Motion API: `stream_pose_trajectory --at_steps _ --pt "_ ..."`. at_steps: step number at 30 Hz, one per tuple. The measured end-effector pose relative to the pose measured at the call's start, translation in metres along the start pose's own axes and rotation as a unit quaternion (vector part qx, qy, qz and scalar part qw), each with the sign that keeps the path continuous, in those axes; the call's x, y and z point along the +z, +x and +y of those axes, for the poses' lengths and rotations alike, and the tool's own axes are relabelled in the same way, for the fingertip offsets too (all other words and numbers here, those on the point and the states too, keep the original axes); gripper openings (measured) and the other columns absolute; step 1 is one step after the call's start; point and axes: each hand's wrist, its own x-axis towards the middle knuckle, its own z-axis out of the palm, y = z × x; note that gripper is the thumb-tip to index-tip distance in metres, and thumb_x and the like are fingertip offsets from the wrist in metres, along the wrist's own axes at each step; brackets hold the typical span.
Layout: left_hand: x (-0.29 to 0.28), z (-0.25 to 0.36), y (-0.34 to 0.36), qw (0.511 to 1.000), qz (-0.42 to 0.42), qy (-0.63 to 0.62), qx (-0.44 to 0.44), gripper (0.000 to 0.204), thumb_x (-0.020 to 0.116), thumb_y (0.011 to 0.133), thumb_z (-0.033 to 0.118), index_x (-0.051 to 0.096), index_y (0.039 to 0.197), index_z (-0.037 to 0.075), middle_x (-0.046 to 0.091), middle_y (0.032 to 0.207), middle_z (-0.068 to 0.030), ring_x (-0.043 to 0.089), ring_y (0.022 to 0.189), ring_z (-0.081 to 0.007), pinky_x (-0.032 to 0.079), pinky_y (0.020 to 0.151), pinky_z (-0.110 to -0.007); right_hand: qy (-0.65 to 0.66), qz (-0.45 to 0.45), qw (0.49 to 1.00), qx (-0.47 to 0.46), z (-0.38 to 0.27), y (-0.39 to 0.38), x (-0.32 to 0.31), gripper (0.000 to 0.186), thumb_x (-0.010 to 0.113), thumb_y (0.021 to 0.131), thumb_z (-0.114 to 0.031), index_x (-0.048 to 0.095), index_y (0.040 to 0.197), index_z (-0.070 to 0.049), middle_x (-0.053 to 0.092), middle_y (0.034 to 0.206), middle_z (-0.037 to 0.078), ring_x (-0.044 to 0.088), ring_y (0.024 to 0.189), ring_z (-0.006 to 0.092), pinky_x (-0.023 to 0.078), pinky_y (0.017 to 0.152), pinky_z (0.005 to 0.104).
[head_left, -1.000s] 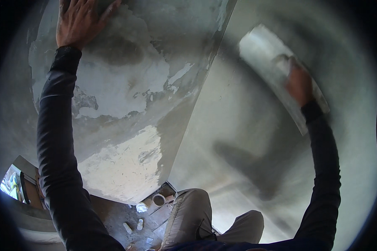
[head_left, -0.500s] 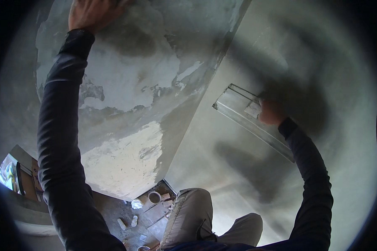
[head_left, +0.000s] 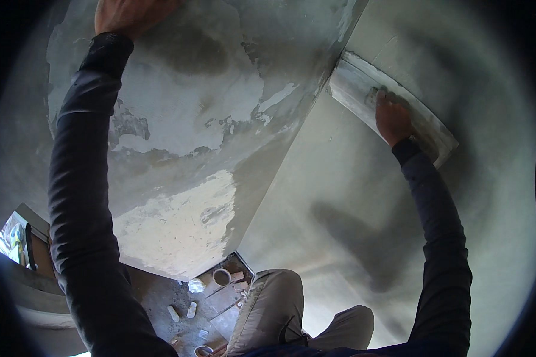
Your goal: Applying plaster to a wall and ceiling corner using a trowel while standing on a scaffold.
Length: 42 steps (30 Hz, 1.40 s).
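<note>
My right hand (head_left: 393,121) is closed round the handle of a long, flat plastering trowel (head_left: 356,78). The trowel lies slantwise against the smooth grey right wall (head_left: 315,172), its upper left end at the corner where the two walls meet. Whether the whole blade touches the plaster I cannot tell. At the upper left, my left hand (head_left: 134,16) is up by the left wall (head_left: 184,113), which carries patchy grey and white plaster. The top edge of the picture cuts off its fingers, so their state and anything in them are hidden.
Far below on the floor are a round bucket (head_left: 221,276), a white crumpled bag (head_left: 196,285), two pale oblong pieces (head_left: 173,313) and several reddish brick pieces (head_left: 239,285). My knees (head_left: 274,297) show at the bottom centre. A bright opening (head_left: 13,241) is at the lower left.
My right hand has carried the trowel up the right wall, and its left end has come to the corner. The trowel's tilt has changed. My left hand has moved very little.
</note>
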Motion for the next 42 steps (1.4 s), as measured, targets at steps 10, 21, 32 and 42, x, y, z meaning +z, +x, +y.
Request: stream_pose_trajectory --at_steps 10,21,32,42 --pt "0.002 0.002 0.004 1.000 0.002 0.029 0.000 0.067 0.048 0.088 0.047 0.037 0.139 0.005 0.030 0.149 -0.0141 0.018 0.142 -0.0284 0.007 0.116 -0.045 0.090 -0.143 0.983 -0.074 -0.090 -0.085 0.038 0.027 0.047 0.088 -0.012 0.057 0.112 -0.006 0.066 0.068 0.009 0.066 0.060 0.0250 0.052 0.050 0.0377" --pt "-0.007 0.006 0.008 0.997 -0.061 0.046 -0.020 0.070 0.049 0.087 0.046 0.036 0.140 0.003 0.027 0.150 -0.0145 0.016 0.142 -0.0289 0.007 0.116 -0.046 0.054 0.001 0.998 0.012 0.002 0.012 -0.025 0.029 0.049 0.084 -0.013 0.057 0.109 -0.001 0.064 0.078 0.011 0.063 0.065 0.0256 0.050 0.060 0.0416" --pt "-0.013 0.007 0.010 0.998 -0.061 -0.001 -0.018 0.069 0.049 0.086 0.046 0.037 0.138 0.002 0.028 0.150 -0.0155 0.017 0.142 -0.0298 0.008 0.116 -0.046 0.132 0.015 0.991 -0.003 -0.039 -0.036 0.032 0.020 0.048 0.085 -0.014 0.061 0.099 -0.007 0.063 0.071 0.010 0.064 0.062 0.0266 0.050 0.054 0.0408" --pt "-0.008 0.006 0.010 0.998 -0.054 0.012 -0.008 0.069 0.049 0.087 0.047 0.038 0.138 0.002 0.028 0.150 -0.0159 0.017 0.142 -0.0297 0.008 0.115 -0.047 0.117 0.041 0.992 -0.027 -0.036 -0.058 0.020 0.027 0.048 0.085 -0.015 0.060 0.108 -0.006 0.066 0.087 0.011 0.064 0.074 0.0251 0.051 0.062 0.0395"
